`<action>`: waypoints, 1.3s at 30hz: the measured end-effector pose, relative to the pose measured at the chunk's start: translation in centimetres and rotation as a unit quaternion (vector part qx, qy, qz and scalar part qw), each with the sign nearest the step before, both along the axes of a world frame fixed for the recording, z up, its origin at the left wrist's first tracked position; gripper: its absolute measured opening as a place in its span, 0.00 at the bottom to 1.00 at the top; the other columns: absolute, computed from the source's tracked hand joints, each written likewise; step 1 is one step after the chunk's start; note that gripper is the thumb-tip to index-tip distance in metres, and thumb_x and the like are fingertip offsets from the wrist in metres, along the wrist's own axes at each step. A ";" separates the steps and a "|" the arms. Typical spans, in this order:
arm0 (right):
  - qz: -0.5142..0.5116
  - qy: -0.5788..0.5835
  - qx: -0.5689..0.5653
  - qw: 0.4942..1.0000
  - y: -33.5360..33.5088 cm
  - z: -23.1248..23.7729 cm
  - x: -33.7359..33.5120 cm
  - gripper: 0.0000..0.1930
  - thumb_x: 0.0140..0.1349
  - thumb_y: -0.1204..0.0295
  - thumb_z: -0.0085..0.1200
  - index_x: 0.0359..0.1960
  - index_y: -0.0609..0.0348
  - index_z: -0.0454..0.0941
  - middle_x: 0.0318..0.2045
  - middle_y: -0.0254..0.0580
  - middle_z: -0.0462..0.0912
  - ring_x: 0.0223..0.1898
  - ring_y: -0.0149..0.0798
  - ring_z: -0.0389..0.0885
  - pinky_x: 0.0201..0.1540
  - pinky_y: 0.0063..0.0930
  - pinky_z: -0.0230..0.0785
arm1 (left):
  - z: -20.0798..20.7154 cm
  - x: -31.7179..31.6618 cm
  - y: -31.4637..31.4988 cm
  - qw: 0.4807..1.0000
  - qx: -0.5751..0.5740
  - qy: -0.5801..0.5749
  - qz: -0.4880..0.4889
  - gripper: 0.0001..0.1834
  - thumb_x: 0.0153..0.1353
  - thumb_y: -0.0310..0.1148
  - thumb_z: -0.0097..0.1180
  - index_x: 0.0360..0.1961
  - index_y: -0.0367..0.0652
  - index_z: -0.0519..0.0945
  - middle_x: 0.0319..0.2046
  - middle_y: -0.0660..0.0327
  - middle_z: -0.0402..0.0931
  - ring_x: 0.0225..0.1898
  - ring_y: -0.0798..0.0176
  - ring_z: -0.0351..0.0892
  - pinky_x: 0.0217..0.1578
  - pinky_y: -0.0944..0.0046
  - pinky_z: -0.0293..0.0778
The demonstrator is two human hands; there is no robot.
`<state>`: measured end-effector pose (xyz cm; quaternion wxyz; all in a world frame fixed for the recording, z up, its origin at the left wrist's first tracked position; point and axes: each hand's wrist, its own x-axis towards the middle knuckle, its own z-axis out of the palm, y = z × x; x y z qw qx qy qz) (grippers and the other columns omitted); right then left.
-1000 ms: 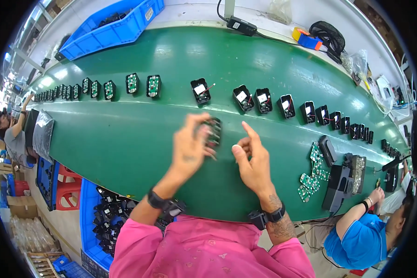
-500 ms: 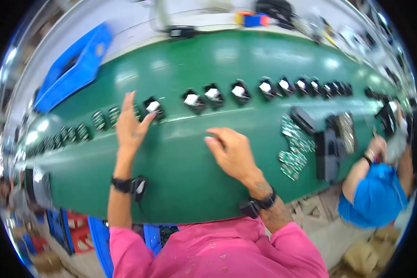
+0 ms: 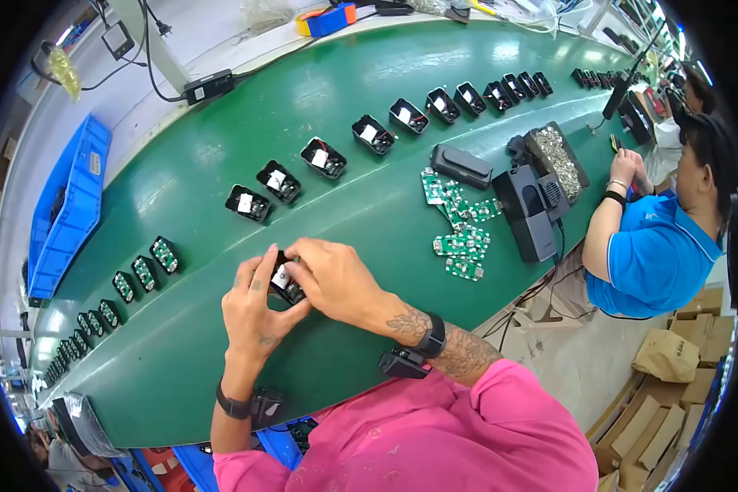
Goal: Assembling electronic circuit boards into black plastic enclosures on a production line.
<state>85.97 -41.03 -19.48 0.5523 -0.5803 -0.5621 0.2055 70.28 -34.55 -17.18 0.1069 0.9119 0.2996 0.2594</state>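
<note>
Between my two hands is a small open black plastic housing (image 3: 282, 280), tilted, with a white piece inside. My left hand (image 3: 257, 313) is closed round its near and left sides. On the right, my right hand (image 3: 342, 283) has its curled fingers at the upper rim, and its thumb reaches into the opening. Just beyond, a row of similar black housings (image 3: 248, 203) with white pieces and wires runs off to the far right. Leftward along the belt stand several housings topped with green circuit boards (image 3: 164, 255).
Loose green circuit boards (image 3: 461, 243) lie right of my hands, beside a black case (image 3: 462, 166), a dark grey device (image 3: 526, 215) and a tray of small metal parts (image 3: 559, 160). A blue bin (image 3: 70, 205) stands at the left edge. A co-worker in blue (image 3: 656, 246) sits at right.
Both hands, empty and apart before, have come together on a black housing, now off the row. My view has turned, so the row slants up to the right.
</note>
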 end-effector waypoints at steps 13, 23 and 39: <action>0.049 -0.083 0.052 0.994 -3.7 1.1 1.2 0.09 0.61 0.75 0.59 0.42 0.61 0.76 0.32 0.48 0.80 0.33 0.52 0.82 0.35 0.41 0.75 | -1.6 0.8 -1.1 0.955 -0.266 -0.114 -0.066 0.39 0.44 0.30 0.73 0.61 0.45 0.75 0.51 0.53 0.70 0.51 0.58 0.76 0.38 0.66 0.82; -0.200 -0.253 -0.202 0.925 -13.5 -0.8 10.3 0.22 0.54 0.77 0.65 0.53 0.61 0.79 0.46 0.51 0.71 0.49 0.52 0.74 0.51 0.39 0.69 | -3.0 -0.9 -0.1 0.786 -0.548 -0.276 -0.076 0.19 0.55 0.25 0.63 0.49 0.33 0.83 0.59 0.52 0.66 0.49 0.62 0.76 0.42 0.67 0.77; 0.147 0.513 -0.163 0.830 -5.3 0.0 2.8 0.23 0.73 0.57 0.51 0.59 0.63 0.68 0.42 0.46 0.81 0.35 0.40 0.85 0.29 0.27 0.79 | -3.9 0.2 -2.4 0.928 -0.178 -0.326 -0.008 0.04 0.60 0.26 0.63 0.36 0.43 0.83 0.56 0.52 0.68 0.38 0.60 0.78 0.39 0.61 0.76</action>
